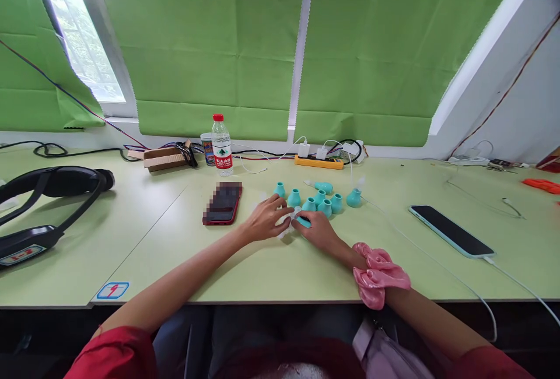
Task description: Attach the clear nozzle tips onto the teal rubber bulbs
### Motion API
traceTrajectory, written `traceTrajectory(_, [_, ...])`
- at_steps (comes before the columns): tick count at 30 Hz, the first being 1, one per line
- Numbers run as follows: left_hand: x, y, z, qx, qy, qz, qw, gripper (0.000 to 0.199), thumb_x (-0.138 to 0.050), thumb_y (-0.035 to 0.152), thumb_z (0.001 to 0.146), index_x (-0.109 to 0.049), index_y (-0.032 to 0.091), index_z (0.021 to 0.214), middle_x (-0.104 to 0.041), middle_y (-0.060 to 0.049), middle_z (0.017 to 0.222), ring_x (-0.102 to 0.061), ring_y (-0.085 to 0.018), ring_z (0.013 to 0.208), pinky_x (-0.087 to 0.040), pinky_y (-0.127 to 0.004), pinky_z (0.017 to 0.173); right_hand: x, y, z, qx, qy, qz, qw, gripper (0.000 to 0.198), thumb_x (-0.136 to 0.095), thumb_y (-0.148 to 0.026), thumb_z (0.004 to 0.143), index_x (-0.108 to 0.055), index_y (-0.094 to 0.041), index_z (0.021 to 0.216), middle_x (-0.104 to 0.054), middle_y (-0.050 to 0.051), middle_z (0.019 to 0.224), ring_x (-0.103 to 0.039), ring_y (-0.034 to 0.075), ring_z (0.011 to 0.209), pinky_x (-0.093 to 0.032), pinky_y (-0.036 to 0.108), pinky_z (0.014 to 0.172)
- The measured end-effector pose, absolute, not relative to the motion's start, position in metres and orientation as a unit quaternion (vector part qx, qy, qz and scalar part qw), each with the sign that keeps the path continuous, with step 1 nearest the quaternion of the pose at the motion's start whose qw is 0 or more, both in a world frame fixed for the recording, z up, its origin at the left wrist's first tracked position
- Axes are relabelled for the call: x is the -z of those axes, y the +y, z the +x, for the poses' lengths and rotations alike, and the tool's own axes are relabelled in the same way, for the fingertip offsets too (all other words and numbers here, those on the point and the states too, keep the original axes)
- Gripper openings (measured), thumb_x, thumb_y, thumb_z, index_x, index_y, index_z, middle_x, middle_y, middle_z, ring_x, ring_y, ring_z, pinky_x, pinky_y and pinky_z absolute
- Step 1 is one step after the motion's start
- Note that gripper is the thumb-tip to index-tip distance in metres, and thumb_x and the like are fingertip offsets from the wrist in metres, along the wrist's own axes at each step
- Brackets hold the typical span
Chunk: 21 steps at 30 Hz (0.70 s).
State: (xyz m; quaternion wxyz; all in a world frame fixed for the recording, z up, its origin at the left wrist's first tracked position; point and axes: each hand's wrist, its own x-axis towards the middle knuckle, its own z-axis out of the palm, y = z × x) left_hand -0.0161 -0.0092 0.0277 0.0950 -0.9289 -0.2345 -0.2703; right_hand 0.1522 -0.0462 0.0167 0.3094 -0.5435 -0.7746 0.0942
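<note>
My right hand (321,232) is closed around a small turquoise bulb-shaped piece (303,222) that lies tilted, partly hidden by the fingers. My left hand (268,219) meets it from the left, fingertips pinched at a translucent whitish piece (296,211) at the end of the turquoise one. More translucent pieces lie under and beside the left hand, mostly hidden. Just beyond the hands stand several open-necked turquoise bulbs (325,208). Another turquoise bulb (324,188) lies on its side with a clear tip, and one upright bulb (353,197) also carries a clear tip.
A red-edged phone (223,204) lies left of the hands; a charging phone (450,231) lies to the right. Behind are a water bottle (221,146), a cup (207,149), an open cardboard box (165,158) and a yellow power strip (318,162). A black headset (48,210) occupies the far left.
</note>
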Motion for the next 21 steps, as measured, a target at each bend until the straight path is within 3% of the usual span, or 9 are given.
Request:
traceTrajectory(13, [-0.0199, -0.0055, -0.0089, 0.303, -0.179, -0.913, 0.207, 0.018, -0.038, 0.016, 0.082, -0.056, 0.016, 0.082, -0.056, -0.006, 0.084, -0.043, -0.018, 0.086, -0.042, -0.028, 0.067, -0.0153, -0.0479, 0.1523, -0.073, -0.777, -0.531, 0.33, 0.018, -0.046, -0.026, 0.075, -0.062, -0.018, 0.073, -0.061, 0.002, 0.064, -0.051, 0.012, 0.058, -0.036, 0.024, 0.057])
traceTrajectory(21, [-0.0229, -0.0082, -0.0056, 0.312, -0.209, -0.91, 0.174, 0.018, -0.039, 0.019, 0.082, -0.056, 0.015, 0.077, -0.056, -0.005, 0.077, -0.044, -0.017, 0.082, -0.042, -0.028, 0.067, -0.0133, -0.0466, 0.1511, -0.038, -0.774, -0.534, 0.338, 0.017, -0.047, -0.026, 0.074, -0.062, -0.018, 0.074, -0.064, 0.003, 0.072, -0.055, 0.015, 0.064, -0.039, 0.026, 0.061])
